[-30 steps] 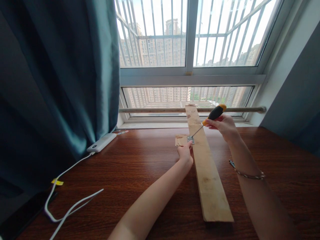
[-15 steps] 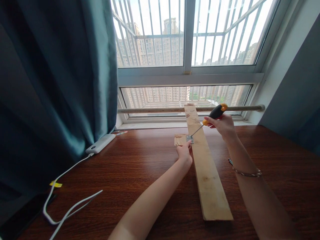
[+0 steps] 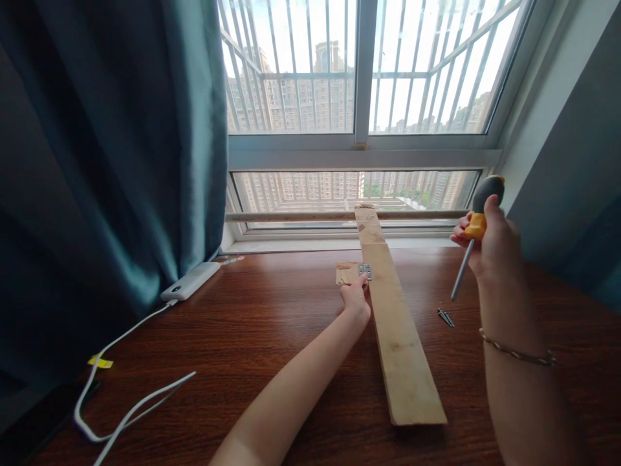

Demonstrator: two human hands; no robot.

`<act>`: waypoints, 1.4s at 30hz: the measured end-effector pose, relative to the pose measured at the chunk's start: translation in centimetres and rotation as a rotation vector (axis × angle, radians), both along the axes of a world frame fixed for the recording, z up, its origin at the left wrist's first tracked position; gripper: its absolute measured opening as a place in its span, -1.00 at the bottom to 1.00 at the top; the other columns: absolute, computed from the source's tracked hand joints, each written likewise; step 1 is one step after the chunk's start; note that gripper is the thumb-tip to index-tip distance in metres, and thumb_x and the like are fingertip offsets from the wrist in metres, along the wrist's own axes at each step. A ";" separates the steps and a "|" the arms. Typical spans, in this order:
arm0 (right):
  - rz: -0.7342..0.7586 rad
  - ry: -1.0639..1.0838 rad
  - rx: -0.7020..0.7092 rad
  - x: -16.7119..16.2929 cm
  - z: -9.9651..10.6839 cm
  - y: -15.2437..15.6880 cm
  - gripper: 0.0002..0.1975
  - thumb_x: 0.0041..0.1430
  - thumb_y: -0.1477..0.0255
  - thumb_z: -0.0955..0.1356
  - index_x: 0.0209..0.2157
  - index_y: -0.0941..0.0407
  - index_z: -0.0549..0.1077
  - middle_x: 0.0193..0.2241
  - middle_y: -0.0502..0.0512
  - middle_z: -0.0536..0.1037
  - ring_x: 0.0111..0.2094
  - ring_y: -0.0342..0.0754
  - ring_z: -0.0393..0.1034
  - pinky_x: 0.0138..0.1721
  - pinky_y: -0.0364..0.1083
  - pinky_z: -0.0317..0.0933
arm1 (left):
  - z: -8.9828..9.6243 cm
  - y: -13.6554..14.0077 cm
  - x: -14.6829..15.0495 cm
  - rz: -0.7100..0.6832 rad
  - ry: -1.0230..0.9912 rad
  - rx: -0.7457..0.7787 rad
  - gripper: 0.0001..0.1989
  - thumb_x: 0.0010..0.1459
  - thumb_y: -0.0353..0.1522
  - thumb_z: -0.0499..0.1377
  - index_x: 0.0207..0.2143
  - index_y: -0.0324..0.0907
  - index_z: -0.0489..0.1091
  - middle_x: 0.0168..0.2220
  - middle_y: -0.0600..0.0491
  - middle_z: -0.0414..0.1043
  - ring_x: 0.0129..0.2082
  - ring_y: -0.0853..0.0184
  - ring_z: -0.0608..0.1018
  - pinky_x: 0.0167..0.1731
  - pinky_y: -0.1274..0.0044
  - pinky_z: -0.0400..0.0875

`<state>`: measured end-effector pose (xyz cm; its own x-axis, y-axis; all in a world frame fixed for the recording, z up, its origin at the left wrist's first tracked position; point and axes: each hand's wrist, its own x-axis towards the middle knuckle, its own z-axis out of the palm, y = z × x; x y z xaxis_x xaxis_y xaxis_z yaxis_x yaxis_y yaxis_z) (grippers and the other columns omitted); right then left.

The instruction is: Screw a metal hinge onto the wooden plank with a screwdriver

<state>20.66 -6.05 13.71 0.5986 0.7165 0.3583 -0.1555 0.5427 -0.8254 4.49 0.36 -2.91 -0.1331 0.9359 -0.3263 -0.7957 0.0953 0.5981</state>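
A metal hinge (image 3: 365,270) lies across the join between a small wood piece (image 3: 346,274) and the long wooden board (image 3: 405,336). My left hand (image 3: 356,299) is closed there, thumb on the hinge's near edge and the other fingers mostly hidden at the small piece's near side. In my right hand (image 3: 497,243) is a screwdriver (image 3: 476,228) with a black and yellow handle. Its shaft points down, well off to the right of the board and apart from the hinge. Below its tip, several screws (image 3: 446,318) rest together on the tabletop.
The board's far end reaches the rail (image 3: 301,217) by the window. On the left of the brown table (image 3: 272,336) are a white power bank (image 3: 191,281), its white cable (image 3: 140,414) and a yellow tag (image 3: 100,362). A dark curtain (image 3: 194,129) hangs on the left.
My right hand has lifted the screwdriver off the hinge and swung it right, its shaft now pointing down. The screws have come into plain view. My left hand stays at the hinge.
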 end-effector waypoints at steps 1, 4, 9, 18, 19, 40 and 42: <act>-0.001 -0.015 -0.019 0.4 0.0 -0.3 -0.60 -0.07 0.07 0.34 -0.58 0.13 0.28 -0.68 -0.09 0.27 -0.72 -0.28 0.16 -0.75 -0.26 0.18 | 0.0 0.0 0.0 -0.006 -0.008 -0.006 -0.77 -0.17 -0.58 0.24 -0.46 -0.23 0.25 -0.51 0.01 0.44 -0.53 0.30 0.52 -0.46 0.39 0.48; -0.026 -0.133 -0.104 2.0 -1.2 -0.6 -0.63 -0.11 0.11 0.38 -0.57 0.15 0.34 -0.68 -0.08 0.29 -0.74 -0.27 0.14 -0.79 -0.25 0.09 | 0.3 -0.1 -0.1 -0.030 -0.030 -0.014 -0.77 -0.17 -0.57 0.25 -0.47 -0.22 0.25 -0.51 0.03 0.43 -0.53 0.32 0.52 -0.46 0.43 0.47; -0.167 -0.569 -0.508 5.8 -6.7 0.6 -0.60 -0.09 0.08 0.33 -0.54 0.17 0.41 -0.71 0.00 0.34 -0.70 -0.15 0.23 -0.67 -0.15 0.17 | 0.8 -0.4 -0.2 -0.008 -0.023 -0.009 -0.79 -0.17 -0.56 0.25 -0.48 -0.22 0.27 -0.52 0.04 0.43 -0.57 0.36 0.50 -0.52 0.49 0.45; -0.317 -1.264 -0.979 13.3 -16.3 2.3 -0.51 -0.01 0.06 0.23 -0.27 0.16 0.47 -0.38 0.27 0.54 -0.28 0.20 0.44 -0.38 -0.03 0.20 | 0.8 -0.3 -0.3 -0.012 -0.039 -0.001 -0.79 -0.17 -0.60 0.21 -0.46 -0.23 0.28 -0.53 0.05 0.44 -0.58 0.36 0.50 -0.52 0.50 0.46; -0.296 -1.282 -0.996 13.7 -16.8 2.4 -0.49 -0.02 0.05 0.23 -0.23 0.15 0.47 -0.36 0.27 0.54 -0.26 0.21 0.43 -0.37 -0.03 0.21 | 0.8 -0.3 -0.3 -0.014 -0.037 0.001 -0.79 -0.17 -0.60 0.20 -0.46 -0.24 0.28 -0.53 0.05 0.44 -0.58 0.36 0.50 -0.52 0.50 0.46; -0.229 -1.455 -1.102 14.2 -19.0 2.2 -0.46 0.01 0.02 0.22 -0.09 0.04 0.43 -0.25 0.21 0.54 -0.24 0.18 0.43 -0.35 -0.03 0.22 | 1.0 -0.4 -0.2 -0.033 -0.036 -0.021 -0.75 -0.17 -0.66 0.18 -0.46 -0.24 0.23 -0.53 0.02 0.45 -0.54 0.32 0.53 -0.47 0.46 0.48; -0.229 -1.457 -1.120 14.3 -19.1 2.2 -0.46 0.01 0.00 0.21 -0.08 0.03 0.42 -0.24 0.21 0.53 -0.24 0.19 0.43 -0.35 -0.03 0.22 | 1.1 -0.5 -0.3 -0.021 -0.023 -0.029 -0.75 -0.17 -0.66 0.19 -0.46 -0.24 0.22 -0.54 0.03 0.45 -0.55 0.33 0.53 -0.46 0.47 0.48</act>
<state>35.00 -3.84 -5.36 0.3975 0.9131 0.0904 0.9099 -0.3796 -0.1672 4.22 -0.13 -1.80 -0.1055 0.9287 -0.3556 -0.8070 0.1290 0.5763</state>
